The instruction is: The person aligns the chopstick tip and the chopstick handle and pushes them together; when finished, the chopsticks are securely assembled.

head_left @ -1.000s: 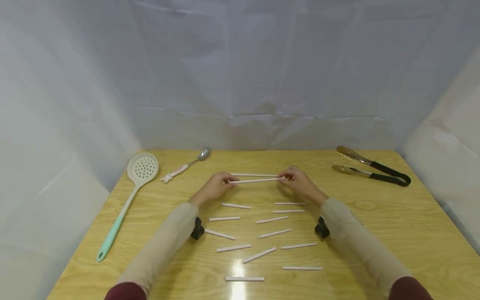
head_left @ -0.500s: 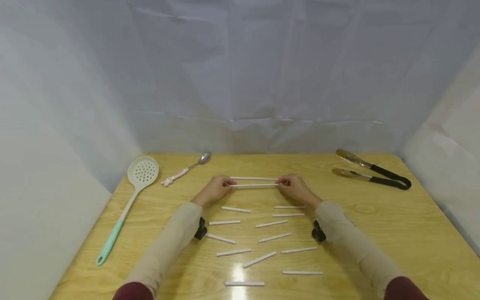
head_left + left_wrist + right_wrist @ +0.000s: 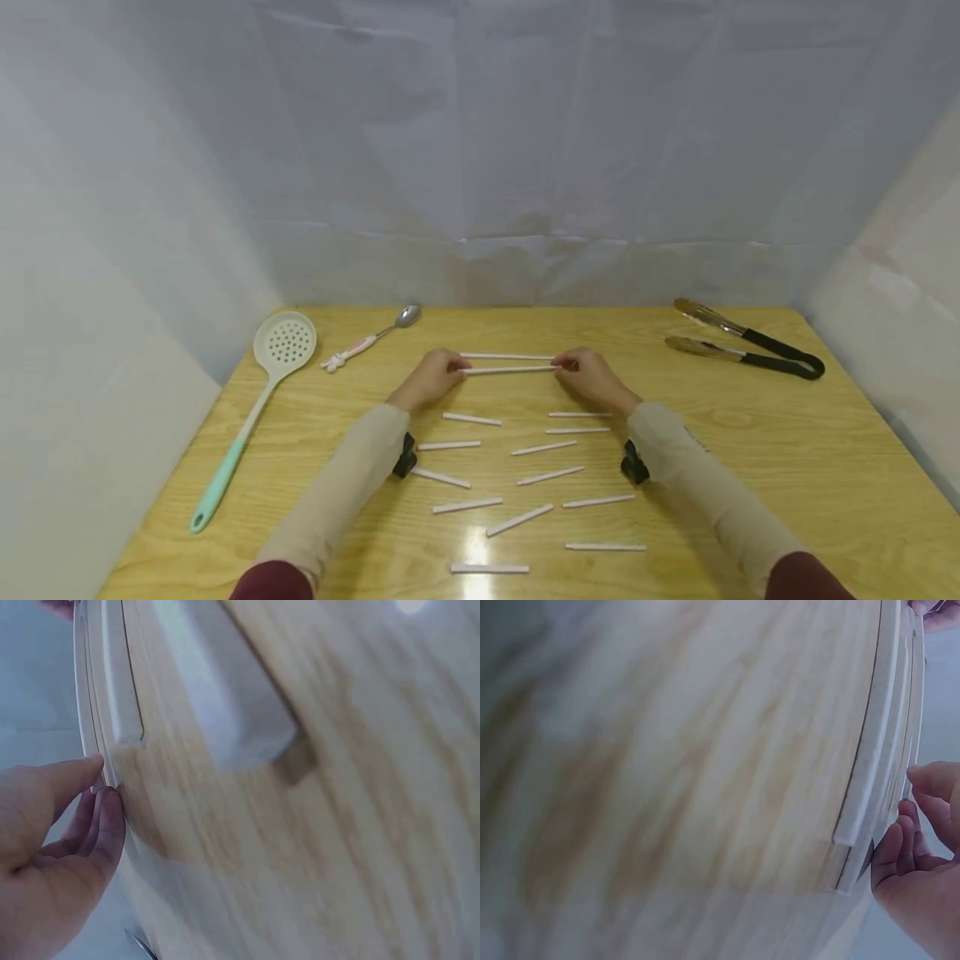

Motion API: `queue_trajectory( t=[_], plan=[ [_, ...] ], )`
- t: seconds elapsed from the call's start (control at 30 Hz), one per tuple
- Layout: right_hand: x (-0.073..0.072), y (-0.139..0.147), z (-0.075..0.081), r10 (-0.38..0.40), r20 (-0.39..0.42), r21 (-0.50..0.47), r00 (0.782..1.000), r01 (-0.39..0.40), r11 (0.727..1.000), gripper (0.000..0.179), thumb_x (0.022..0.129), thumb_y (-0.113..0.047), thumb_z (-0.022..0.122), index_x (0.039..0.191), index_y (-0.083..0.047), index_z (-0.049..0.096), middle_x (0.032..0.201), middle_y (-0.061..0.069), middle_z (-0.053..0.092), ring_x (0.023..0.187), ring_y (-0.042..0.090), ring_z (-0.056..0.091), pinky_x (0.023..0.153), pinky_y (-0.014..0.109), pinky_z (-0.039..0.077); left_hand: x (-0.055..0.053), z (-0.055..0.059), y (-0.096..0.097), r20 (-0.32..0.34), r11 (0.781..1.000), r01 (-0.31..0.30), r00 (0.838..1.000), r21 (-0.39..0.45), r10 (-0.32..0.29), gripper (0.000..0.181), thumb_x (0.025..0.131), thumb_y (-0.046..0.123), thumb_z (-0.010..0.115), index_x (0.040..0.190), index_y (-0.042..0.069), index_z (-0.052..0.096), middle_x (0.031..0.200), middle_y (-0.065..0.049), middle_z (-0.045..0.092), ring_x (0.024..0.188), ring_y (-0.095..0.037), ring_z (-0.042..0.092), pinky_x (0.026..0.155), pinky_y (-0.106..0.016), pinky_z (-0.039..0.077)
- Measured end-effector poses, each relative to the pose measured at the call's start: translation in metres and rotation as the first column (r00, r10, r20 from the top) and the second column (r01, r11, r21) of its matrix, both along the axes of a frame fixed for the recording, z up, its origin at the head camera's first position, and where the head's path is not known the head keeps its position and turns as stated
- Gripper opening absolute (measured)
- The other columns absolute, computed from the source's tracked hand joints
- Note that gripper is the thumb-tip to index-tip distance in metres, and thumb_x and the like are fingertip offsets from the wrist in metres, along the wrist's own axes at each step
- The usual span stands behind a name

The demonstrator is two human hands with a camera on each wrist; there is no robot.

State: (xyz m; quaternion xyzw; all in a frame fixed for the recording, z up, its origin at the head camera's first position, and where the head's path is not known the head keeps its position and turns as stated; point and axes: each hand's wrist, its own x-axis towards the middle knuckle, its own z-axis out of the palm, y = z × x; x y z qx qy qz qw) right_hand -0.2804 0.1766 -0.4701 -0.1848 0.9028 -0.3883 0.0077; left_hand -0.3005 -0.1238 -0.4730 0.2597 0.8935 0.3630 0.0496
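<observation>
A long, thin white stick (image 3: 510, 369) spans the space between my two hands at the back middle of the table. My left hand (image 3: 433, 377) pinches its left end between thumb and fingers. At the right end, the thumb and fingers of my right hand (image 3: 590, 379) pinch it. Just behind and parallel lies a second long white stick (image 3: 507, 357), its ends close to my fingertips. In the left wrist view the thumb and fingertips of my left hand (image 3: 67, 832) meet at the stick's end, close over the tabletop. The fingers of my right hand (image 3: 922, 840) are bent beside the tabletop.
Several short white sticks (image 3: 519, 520) lie scattered on the wooden table (image 3: 750, 467) in front of my hands. A slotted skimmer (image 3: 258, 406) lies at the left, with a spoon (image 3: 372, 338) beside it. Tongs (image 3: 757, 346) lie at the back right. Pale sheeting (image 3: 510, 150) stands behind.
The held stick was slightly slanted a second ago, its right end higher. Both hands have brought it level, parallel to the stick behind. In the last half second the hands have hardly moved.
</observation>
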Motion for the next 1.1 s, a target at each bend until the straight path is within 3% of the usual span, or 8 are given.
queue_trajectory(
  t=[0.17, 0.2, 0.47, 0.8, 1.1],
  plan=[
    [0.0, 0.0, 0.001, 0.01, 0.01, 0.002, 1.0, -0.01, 1.0, 0.022, 0.09, -0.003, 0.06, 0.107, 0.009, 0.066, 0.103, 0.024, 0.063, 0.094, 0.033, 0.06, 0.084, 0.044, 0.051, 0.0, 0.002, 0.003, 0.013, 0.999, -0.031, 0.999, -0.021, 0.031, 0.016, 0.091, 0.008, 0.062, 0.101, -0.002, 0.069, 0.099, -0.015, 0.068, 0.091, -0.025, 0.063, 0.083, -0.036, 0.052],
    [0.0, 0.0, 0.001, 0.013, 0.013, 0.003, 1.0, -0.013, 1.0, 0.023, 0.09, -0.004, 0.06, 0.107, 0.009, 0.066, 0.104, 0.024, 0.063, 0.094, 0.034, 0.06, 0.085, 0.044, 0.051, 0.008, 0.014, 0.007, 0.039, 0.997, -0.056, 0.998, -0.051, 0.058, 0.015, 0.09, 0.002, 0.061, 0.102, -0.005, 0.068, 0.1, -0.018, 0.067, 0.093, -0.029, 0.062, 0.086, -0.04, 0.051],
    [0.0, 0.001, 0.002, 0.019, 0.015, 0.018, 1.0, -0.019, 1.0, 0.024, 0.09, -0.005, 0.059, 0.109, 0.01, 0.065, 0.108, 0.026, 0.062, 0.098, 0.035, 0.059, 0.088, 0.045, 0.049, 0.018, 0.025, 0.011, 0.047, 0.991, -0.089, 0.994, -0.103, 0.095, 0.017, 0.091, 0.0, 0.058, 0.104, -0.008, 0.066, 0.102, -0.02, 0.067, 0.095, -0.03, 0.061, 0.087, -0.039, 0.051],
    [-0.001, 0.002, 0.0, 0.047, 0.011, 0.059, 0.999, -0.048, 0.997, 0.025, 0.091, -0.007, 0.06, 0.109, 0.009, 0.065, 0.098, 0.019, 0.06, 0.09, 0.03, 0.056, 0.083, 0.043, 0.05, 0.017, 0.025, 0.008, 0.075, 0.989, -0.084, 0.993, -0.12, 0.093, 0.02, 0.092, 0.0, 0.058, 0.108, -0.008, 0.064, 0.107, -0.021, 0.065, 0.098, -0.03, 0.061, 0.089, -0.039, 0.05],
    [0.001, 0.003, 0.003, 0.048, 0.02, 0.056, 0.999, -0.049, 0.997, 0.023, 0.091, -0.006, 0.06, 0.11, 0.007, 0.065, 0.101, 0.019, 0.061, 0.093, 0.03, 0.057, 0.085, 0.044, 0.049, 0.017, 0.028, 0.007, 0.079, 0.99, -0.071, 0.994, -0.124, 0.081, 0.021, 0.092, 0.0, 0.058, 0.109, -0.009, 0.063, 0.105, -0.021, 0.066, 0.095, -0.029, 0.061, 0.088, -0.038, 0.051]
  ],
)
